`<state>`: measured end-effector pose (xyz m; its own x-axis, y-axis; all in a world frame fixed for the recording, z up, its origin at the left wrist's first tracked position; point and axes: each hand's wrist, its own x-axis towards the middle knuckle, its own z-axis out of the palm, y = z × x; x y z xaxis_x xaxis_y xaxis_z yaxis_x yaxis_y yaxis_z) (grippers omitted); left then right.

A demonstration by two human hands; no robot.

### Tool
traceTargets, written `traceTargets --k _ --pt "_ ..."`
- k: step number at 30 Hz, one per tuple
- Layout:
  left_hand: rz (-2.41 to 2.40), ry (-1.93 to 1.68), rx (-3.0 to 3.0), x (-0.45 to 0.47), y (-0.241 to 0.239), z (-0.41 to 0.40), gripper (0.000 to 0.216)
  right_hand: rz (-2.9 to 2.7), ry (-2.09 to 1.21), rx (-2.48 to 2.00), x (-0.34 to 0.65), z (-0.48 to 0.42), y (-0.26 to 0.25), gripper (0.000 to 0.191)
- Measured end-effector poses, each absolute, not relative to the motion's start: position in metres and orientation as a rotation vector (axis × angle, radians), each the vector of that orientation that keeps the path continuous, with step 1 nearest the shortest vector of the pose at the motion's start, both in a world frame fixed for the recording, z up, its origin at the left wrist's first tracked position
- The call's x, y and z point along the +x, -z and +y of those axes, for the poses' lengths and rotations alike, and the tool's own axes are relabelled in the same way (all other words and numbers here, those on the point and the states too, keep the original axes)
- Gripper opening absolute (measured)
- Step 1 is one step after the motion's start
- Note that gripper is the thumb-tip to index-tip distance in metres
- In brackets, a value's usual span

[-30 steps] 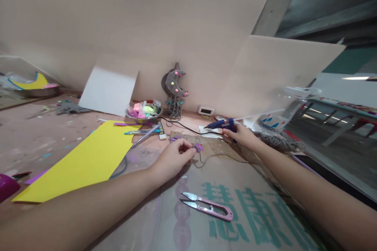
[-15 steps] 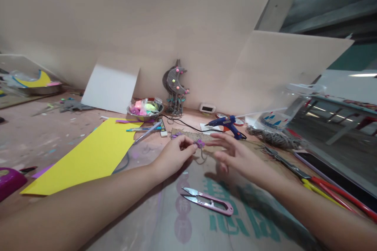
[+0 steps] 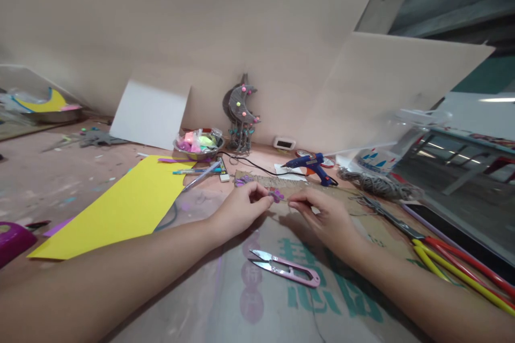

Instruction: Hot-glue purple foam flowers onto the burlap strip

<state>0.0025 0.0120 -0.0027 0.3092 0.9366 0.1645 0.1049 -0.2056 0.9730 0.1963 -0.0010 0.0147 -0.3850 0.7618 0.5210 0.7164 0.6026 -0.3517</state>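
Observation:
Between thumb and fingertips, my left hand pinches a small purple flower-shaped piece above the cardboard. Just to its right, my right hand has thumb and forefinger pressed together on a thin string that runs toward the flower. Pink thread snips lie below both hands, blades pointing left. More purple flower pieces rest on a strip of brown cardboard behind my left hand. A blue hot glue gun lies beyond my right hand, on a white scrap.
Yellow paper and pens lie left. A bowl of coloured clay stands near a grey moon ornament. Right are grey yarn, large scissors, a phone and a clear plastic bucket.
My right hand's fingers have gone from spread to pinched together, on the string beside the purple flower. My left hand keeps its hold. The camera view has shifted slightly.

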Motion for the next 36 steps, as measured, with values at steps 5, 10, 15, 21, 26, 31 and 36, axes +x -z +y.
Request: traceTargets --k 5,10,15,21,26,31,36 --pt "0.982 -1.025 1.608 0.001 0.003 0.011 0.017 -2.144 -0.096 -1.264 0.192 -0.001 -0.013 0.021" --pt "0.941 -0.987 1.529 0.001 0.003 0.011 0.023 -2.069 -0.278 -1.353 0.185 -0.002 -0.013 0.025" --pt "0.902 -0.947 1.513 0.002 0.004 0.011 0.023 -1.980 -0.542 -1.376 0.181 -0.005 -0.015 0.028" --pt "0.845 -0.991 1.583 0.002 0.005 0.011 0.028 -1.953 -0.627 -1.397 0.180 -0.007 -0.017 0.029" --pt "0.865 -0.989 1.588 0.001 0.007 0.012 0.031 -2.005 -0.518 -1.324 0.182 -0.005 -0.013 0.023" --pt "0.897 -0.993 1.531 0.002 0.007 0.013 0.030 -2.039 -0.264 -1.198 0.186 -0.006 -0.010 0.023" --pt "0.911 -0.995 1.558 0.002 0.005 0.011 0.029 -2.075 -0.133 -1.221 0.188 -0.008 -0.013 0.016"
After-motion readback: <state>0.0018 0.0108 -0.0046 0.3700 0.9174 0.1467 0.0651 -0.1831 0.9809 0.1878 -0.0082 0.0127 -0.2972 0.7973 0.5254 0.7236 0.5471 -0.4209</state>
